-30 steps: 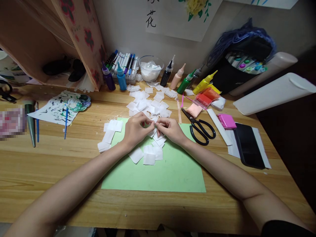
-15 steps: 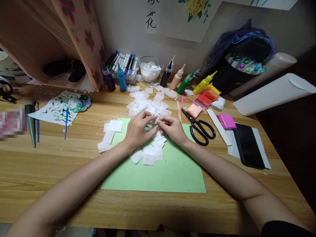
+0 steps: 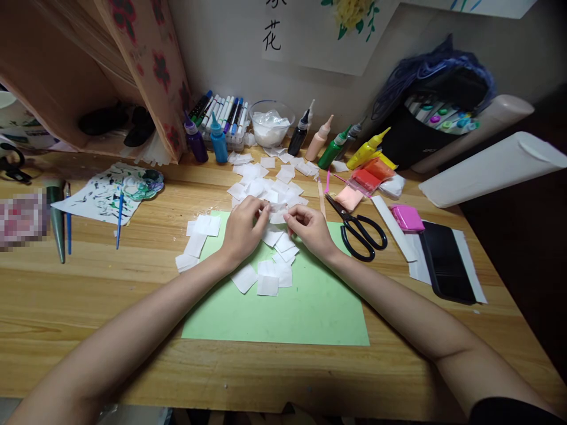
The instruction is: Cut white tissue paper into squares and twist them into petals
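Before you, a light-brown, wood-grained worktop (image 3: pixel 110 330) backs onto a plain grey wall (image 3: pixel 221 53) bearing a white paper sheet (image 3: pixel 310 41) with black characters (image 3: pixel 271 36) and a yellow flower (image 3: pixel 351 13). At your left stands a pink, open-fronted cubby (image 3: pixel 144 44); your far right lies dark.

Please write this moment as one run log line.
left hand: holding paper | right hand: holding same paper | nearby: green sheet, white squares | scissors: unheld
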Motion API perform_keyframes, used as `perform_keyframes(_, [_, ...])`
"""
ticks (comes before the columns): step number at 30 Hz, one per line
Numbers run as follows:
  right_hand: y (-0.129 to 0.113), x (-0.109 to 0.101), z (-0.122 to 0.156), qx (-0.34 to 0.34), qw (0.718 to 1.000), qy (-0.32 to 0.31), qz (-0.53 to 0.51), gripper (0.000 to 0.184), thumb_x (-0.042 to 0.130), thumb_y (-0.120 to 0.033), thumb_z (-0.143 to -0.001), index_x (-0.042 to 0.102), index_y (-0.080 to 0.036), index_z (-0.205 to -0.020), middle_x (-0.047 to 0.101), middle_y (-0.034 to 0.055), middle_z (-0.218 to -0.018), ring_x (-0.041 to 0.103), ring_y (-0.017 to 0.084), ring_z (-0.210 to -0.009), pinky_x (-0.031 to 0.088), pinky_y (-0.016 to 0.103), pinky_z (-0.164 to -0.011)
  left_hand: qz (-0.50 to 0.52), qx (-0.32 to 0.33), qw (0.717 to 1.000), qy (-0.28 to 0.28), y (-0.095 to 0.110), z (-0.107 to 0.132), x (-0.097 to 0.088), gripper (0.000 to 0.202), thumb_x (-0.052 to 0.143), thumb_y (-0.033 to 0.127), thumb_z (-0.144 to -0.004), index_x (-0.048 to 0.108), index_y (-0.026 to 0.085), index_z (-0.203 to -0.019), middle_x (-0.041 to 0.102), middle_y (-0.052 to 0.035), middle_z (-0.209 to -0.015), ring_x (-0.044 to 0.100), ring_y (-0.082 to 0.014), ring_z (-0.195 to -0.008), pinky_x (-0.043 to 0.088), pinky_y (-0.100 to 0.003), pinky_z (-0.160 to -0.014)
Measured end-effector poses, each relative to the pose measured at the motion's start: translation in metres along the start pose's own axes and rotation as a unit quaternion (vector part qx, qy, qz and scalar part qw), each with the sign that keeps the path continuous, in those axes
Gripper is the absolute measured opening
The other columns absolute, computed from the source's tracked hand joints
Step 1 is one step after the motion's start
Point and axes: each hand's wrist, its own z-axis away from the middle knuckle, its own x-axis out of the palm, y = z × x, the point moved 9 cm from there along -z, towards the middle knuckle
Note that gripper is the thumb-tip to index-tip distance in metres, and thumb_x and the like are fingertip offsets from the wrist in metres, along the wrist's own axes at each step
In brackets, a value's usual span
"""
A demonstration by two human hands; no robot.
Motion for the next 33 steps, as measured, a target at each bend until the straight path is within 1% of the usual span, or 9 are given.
perform_keyframes(8, [-0.003, -0.004, 0.0, -0.018, 1.0, 0.012, 0.007, 0.021, 0.053, -0.029, -0.082, 0.049, -0.018, -0.064, 0.051, -0.0034, -0.053, 0.047, 0.01, -0.051, 0.037, 0.025, -0.053, 0.078, -0.094, 0.993, 0.007, -0.018, 0.0, -0.001, 0.024, 0.042, 0.029, -0.092, 0.048, 0.019, -0.071, 0.054, 0.0019, -0.063, 0.048, -0.0119, -0.06, 0.035, -0.026, -0.059])
perform_keyframes(16, [0.006, -0.017, -0.003, -0.003, 0.996, 0.087, -0.026, 0.022, 0.051, -0.036, -0.086, 0.05, -0.018, -0.073, 0.053, -0.0018, -0.059, 0.047, 0.009, -0.055, 0.038, 0.023, -0.052, 0.121, -0.154, 0.977, 0.081, -0.042, 0.001, -0.01, 0.021, 0.044, 0.031, -0.091, 0.054, 0.019, -0.077, 0.056, 0.0012, -0.061, 0.05, -0.0109, -0.057, 0.038, -0.025, -0.056])
perform_keyframes(18, [0.012, -0.016, -0.005, 0.01, 0.995, 0.086, -0.043, 0.022, 0.051, -0.039, -0.085, 0.053, -0.018, -0.087, 0.059, 0.002, -0.07, 0.052, 0.011, -0.061, 0.04, 0.023, -0.049, 0.143, -0.164, 0.972, 0.086, -0.048, 0.001, -0.009, 0.018, 0.043, 0.031, -0.091, 0.057, 0.019, -0.089, 0.058, 0.0003, -0.063, 0.053, -0.0114, -0.058, 0.042, -0.025, -0.058])
perform_keyframes(20, [0.015, -0.014, -0.006, 0.012, 0.995, 0.081, -0.052, 0.032, 0.053, -0.04, -0.084, 0.049, -0.019, -0.109, 0.062, 0.0081, -0.094, 0.057, 0.014, -0.072, 0.044, 0.024, -0.051, 0.173, -0.167, 0.966, 0.092, -0.052, 0.001, -0.007, 0.021, 0.043, 0.028, -0.091, 0.055, 0.02, -0.107, 0.063, -0.0027, -0.077, 0.059, -0.012, -0.066, 0.046, -0.026, -0.064])
perform_keyframes(23, [0.007, -0.015, -0.005, -0.033, 0.995, 0.087, -0.036, 0.05, 0.055, -0.034, -0.082, 0.036, -0.027, -0.128, 0.045, 0.0114, -0.129, 0.058, 0.017, -0.094, 0.051, 0.029, -0.065, 0.191, -0.161, 0.963, 0.104, -0.053, 0.0, -0.008, 0.033, 0.045, 0.021, -0.089, 0.047, 0.023, -0.121, 0.058, -0.0083, -0.115, 0.062, -0.014, -0.088, 0.05, -0.029, -0.076])
perform_keyframes(26, [-0.009, -0.018, 0.001, -0.094, 0.989, 0.105, 0.048, 0.035, 0.056, -0.029, -0.083, 0.047, -0.027, -0.117, 0.045, 0.0089, -0.124, 0.055, 0.017, -0.097, 0.05, 0.033, -0.078, 0.158, -0.149, 0.968, 0.127, -0.048, 0.0, -0.014, 0.034, 0.047, 0.012, -0.083, 0.049, 0.024, -0.115, 0.046, -0.0087, -0.127, 0.057, -0.0155, -0.101, 0.048, -0.031, -0.086])
perform_keyframes(29, [-0.022, -0.006, 0.004, -0.126, 0.978, 0.047, 0.161, 0.01, 0.062, -0.028, -0.079, 0.061, -0.021, -0.087, 0.051, 0.0052, -0.096, 0.053, 0.019, -0.092, 0.047, 0.035, -0.081, 0.123, -0.143, 0.969, 0.157, -0.043, 0.002, -0.023, 0.031, 0.047, 0.005, -0.078, 0.052, 0.022, -0.104, 0.047, -0.008, -0.118, 0.054, -0.0157, -0.098, 0.047, -0.032, -0.085])
perform_keyframes(31, [-0.026, 0.006, 0.006, -0.14, 0.964, -0.006, 0.225, 0.009, 0.068, -0.026, -0.073, 0.063, -0.021, -0.079, 0.05, 0.0036, -0.088, 0.05, 0.021, -0.091, 0.044, 0.038, -0.084, 0.117, -0.143, 0.969, 0.163, -0.041, 0.003, -0.025, 0.028, 0.045, 0.004, -0.077, 0.051, 0.022, -0.098, 0.048, -0.0073, -0.111, 0.053, -0.0156, -0.094, 0.047, -0.031, -0.08])
perform_keyframes(33, [-0.027, 0.013, 0.008, -0.151, 0.949, -0.027, 0.274, 0.014, 0.071, -0.024, -0.067, 0.064, -0.021, -0.079, 0.049, 0.0034, -0.087, 0.048, 0.022, -0.091, 0.041, 0.04, -0.086, 0.12, -0.142, 0.969, 0.16, -0.039, 0.003, -0.025, 0.026, 0.045, 0.003, -0.077, 0.049, 0.022, -0.095, 0.048, -0.0067, -0.108, 0.053, -0.0152, -0.091, 0.047, -0.031, -0.078])
